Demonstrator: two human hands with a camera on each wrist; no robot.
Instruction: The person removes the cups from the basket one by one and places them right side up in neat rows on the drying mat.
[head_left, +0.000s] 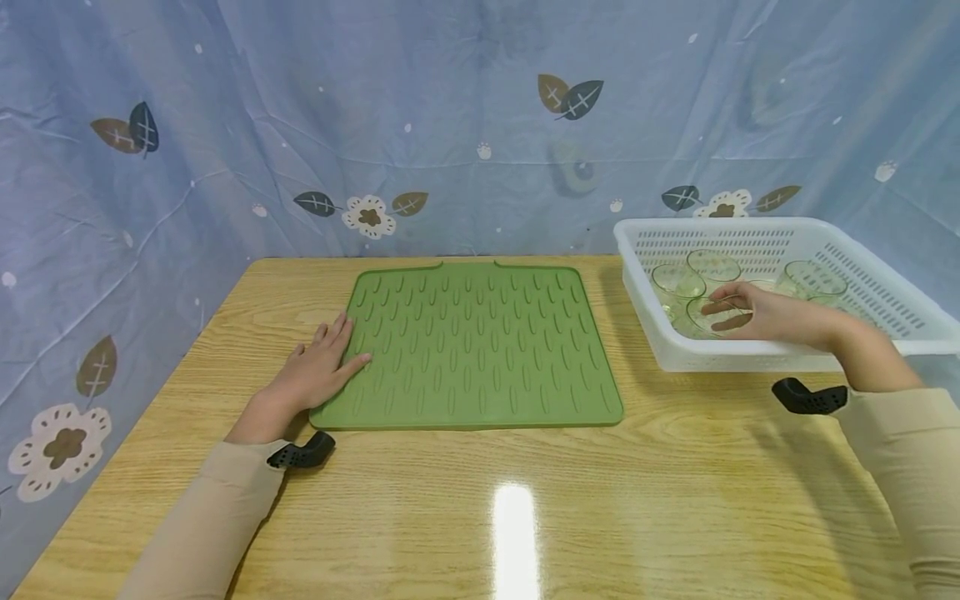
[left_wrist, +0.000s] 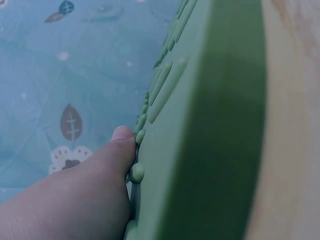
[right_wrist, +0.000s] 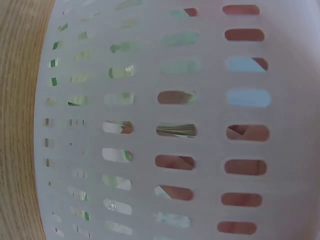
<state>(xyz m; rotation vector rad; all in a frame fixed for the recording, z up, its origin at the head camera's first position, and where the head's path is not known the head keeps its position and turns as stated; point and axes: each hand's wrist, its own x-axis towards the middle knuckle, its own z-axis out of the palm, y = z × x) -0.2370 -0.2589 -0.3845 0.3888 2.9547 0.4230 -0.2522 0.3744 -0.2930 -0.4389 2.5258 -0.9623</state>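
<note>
My left hand (head_left: 313, 372) lies flat at the left edge of a green ridged mat (head_left: 480, 346), fingers spread, thumb on its surface. The left wrist view has the thumb (left_wrist: 107, 165) against the ridges of the mat (left_wrist: 170, 125). On the right, my right hand (head_left: 772, 315) reaches over the near wall of a white basket (head_left: 750, 363), its parted fingers at the rim of a clear glass (head_left: 697, 327). Whether they press on the glass is hard to tell. Slotted basket wall (right_wrist: 140, 145) fills the right wrist view, hiding most of that hand.
More glasses stand in the basket, among them one at back left (head_left: 677, 283), one behind it (head_left: 714, 265) and one to the right (head_left: 812, 278). A wooden table (head_left: 420, 508) lies under everything, with a blue patterned curtain (head_left: 465, 133) along its back.
</note>
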